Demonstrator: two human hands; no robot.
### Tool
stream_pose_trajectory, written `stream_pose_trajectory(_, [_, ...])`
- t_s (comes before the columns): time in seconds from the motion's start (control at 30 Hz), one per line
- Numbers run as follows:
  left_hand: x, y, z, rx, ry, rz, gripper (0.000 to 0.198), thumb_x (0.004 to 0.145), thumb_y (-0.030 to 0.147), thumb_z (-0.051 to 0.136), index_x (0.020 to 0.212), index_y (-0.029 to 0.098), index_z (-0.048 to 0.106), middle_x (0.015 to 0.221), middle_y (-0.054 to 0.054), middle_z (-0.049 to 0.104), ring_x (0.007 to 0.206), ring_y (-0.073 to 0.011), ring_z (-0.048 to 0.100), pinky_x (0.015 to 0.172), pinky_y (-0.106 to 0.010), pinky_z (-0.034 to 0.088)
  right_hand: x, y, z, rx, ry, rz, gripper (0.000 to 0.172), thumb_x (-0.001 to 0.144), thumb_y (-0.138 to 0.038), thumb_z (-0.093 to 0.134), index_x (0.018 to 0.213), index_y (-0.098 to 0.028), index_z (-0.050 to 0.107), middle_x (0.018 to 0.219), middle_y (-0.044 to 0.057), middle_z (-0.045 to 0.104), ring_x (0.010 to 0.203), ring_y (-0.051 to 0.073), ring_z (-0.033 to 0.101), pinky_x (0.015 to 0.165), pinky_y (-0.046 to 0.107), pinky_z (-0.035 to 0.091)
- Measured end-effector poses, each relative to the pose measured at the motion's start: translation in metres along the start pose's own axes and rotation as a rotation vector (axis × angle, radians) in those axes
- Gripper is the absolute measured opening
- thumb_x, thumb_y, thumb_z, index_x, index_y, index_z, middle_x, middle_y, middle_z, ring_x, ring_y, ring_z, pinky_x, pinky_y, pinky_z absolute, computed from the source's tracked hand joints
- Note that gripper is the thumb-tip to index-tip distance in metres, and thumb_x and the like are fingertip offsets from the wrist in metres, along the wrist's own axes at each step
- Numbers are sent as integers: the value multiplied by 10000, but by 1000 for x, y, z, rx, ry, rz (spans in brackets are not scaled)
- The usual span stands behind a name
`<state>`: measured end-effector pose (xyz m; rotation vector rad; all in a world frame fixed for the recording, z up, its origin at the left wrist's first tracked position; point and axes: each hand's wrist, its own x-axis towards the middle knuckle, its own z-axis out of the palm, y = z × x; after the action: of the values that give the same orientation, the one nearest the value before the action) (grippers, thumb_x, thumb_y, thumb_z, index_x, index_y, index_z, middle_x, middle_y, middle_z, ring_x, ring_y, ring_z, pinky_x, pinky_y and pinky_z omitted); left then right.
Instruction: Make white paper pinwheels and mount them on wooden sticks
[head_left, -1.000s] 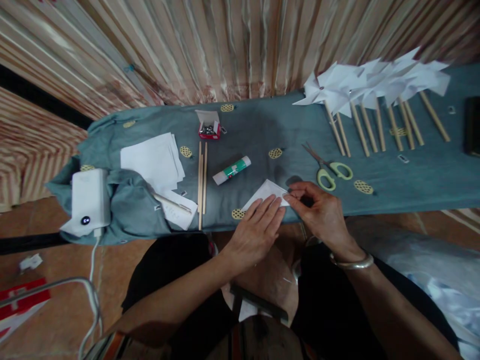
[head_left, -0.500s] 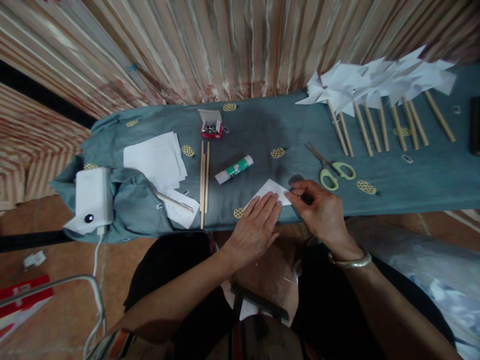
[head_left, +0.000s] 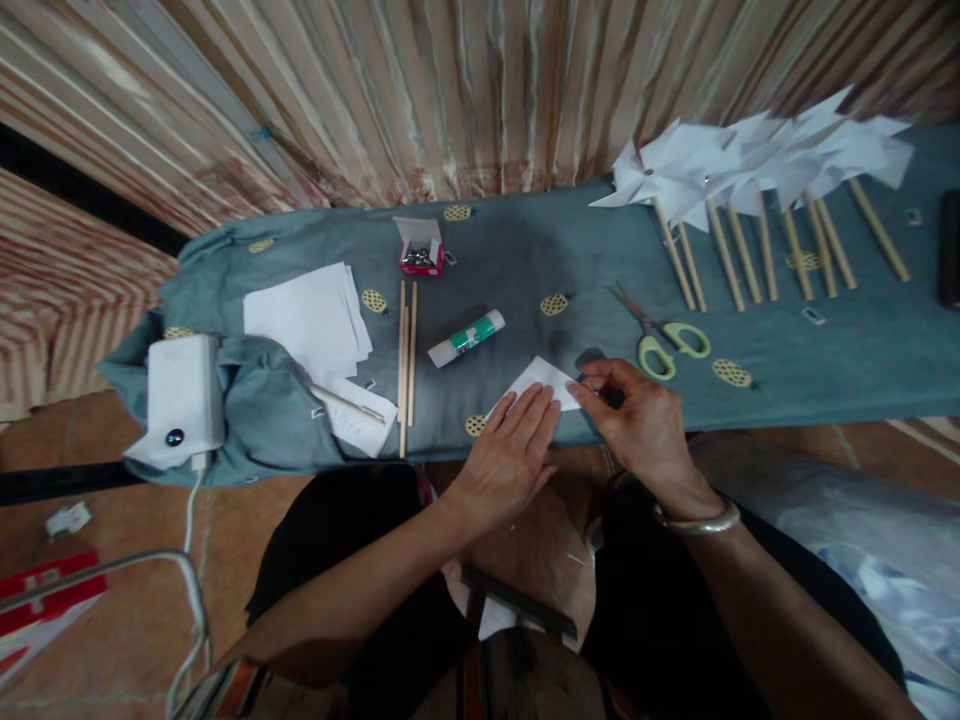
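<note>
A small folded sheet of white paper (head_left: 541,372) lies near the front edge of the cloth-covered table, partly hidden by my fingers. My left hand (head_left: 512,442) rests flat on it with the fingers stretched out. At the paper's right corner, my right hand (head_left: 634,415) pinches the edge between thumb and forefinger. Green-handled scissors (head_left: 664,340) lie just beyond my right hand, blades slightly apart. A glue stick (head_left: 466,338) with a green label lies on its side beyond my left hand.
Several paper pinwheels (head_left: 720,175) on wooden sticks lie at the back right. Loose sticks (head_left: 407,350), an open red box of small metal pins (head_left: 420,255), stacked white paper (head_left: 304,315), a pen (head_left: 349,403) and a white power bank (head_left: 184,390) are on the left.
The view has shifted very slightly. Both hands keep the same hold on the folded paper, and nothing else has visibly moved.
</note>
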<state>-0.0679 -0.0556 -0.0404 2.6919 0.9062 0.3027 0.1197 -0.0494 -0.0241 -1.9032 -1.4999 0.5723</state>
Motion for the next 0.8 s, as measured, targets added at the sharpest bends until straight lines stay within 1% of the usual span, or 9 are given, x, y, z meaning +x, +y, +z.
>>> stream_pose_trajectory(0.1, [0, 1, 1, 19, 1, 1, 678, 891, 277, 585, 1441, 11, 289, 1521, -256, 360, 1476, -319, 226, 1180, -515, 287, -1, 0, 0, -6, 3, -2, 261, 824, -418, 614, 947, -201, 689, 764, 46, 733, 681, 216, 689, 653, 338, 521])
stream_pose_trajectory(0.17, [-1, 1, 1, 31, -4, -1, 672, 894, 283, 580, 1439, 10, 295, 1525, -254, 354, 1479, -317, 215, 1180, -513, 288, -2, -1, 0, -17, 3, -21, 258, 835, -414, 612, 963, -202, 686, 788, 51, 732, 708, 223, 688, 678, 350, 524])
stream_pose_trajectory(0.23, [-1, 1, 2, 43, -11, 2, 666, 902, 288, 564, 1444, 14, 290, 1533, -248, 341, 1484, -311, 197, 1181, -512, 284, -5, -1, 0, -43, 9, -64, 273, 844, -422, 614, 990, -201, 681, 830, 64, 730, 748, 237, 682, 725, 377, 528])
stream_pose_trajectory(0.4, [-3, 0, 4, 70, -29, 5, 667, 904, 270, 542, 1456, 9, 272, 1548, -239, 317, 1485, -310, 192, 1187, -508, 271, -14, 1, 1, -131, 27, -198, 396, 871, -488, 582, 1126, -192, 646, 939, 107, 717, 868, 282, 652, 839, 456, 507])
stream_pose_trajectory(0.5, [-3, 0, 5, 80, -34, 4, 665, 906, 261, 527, 1463, 15, 260, 1551, -238, 309, 1488, -307, 179, 1183, -517, 276, -16, 3, 2, -125, 27, -199, 432, 882, -511, 561, 1170, -195, 625, 966, 113, 710, 905, 294, 643, 846, 471, 504])
stream_pose_trajectory(0.63, [-1, 1, 3, 86, -27, 8, 648, 907, 258, 528, 1451, 8, 281, 1541, -243, 328, 1478, -320, 211, 1179, -513, 289, -17, 6, 5, -99, 17, -206, 455, 888, -512, 552, 1192, -179, 611, 982, 120, 702, 926, 300, 627, 860, 478, 502])
stream_pose_trajectory(0.8, [-3, -3, 1, 65, -29, 19, 638, 893, 232, 551, 1441, 23, 300, 1529, -244, 351, 1477, -304, 228, 1174, -510, 304, -17, 10, 2, -86, 3, -204, 439, 904, -514, 525, 1193, -194, 607, 999, 119, 696, 942, 300, 618, 873, 481, 497])
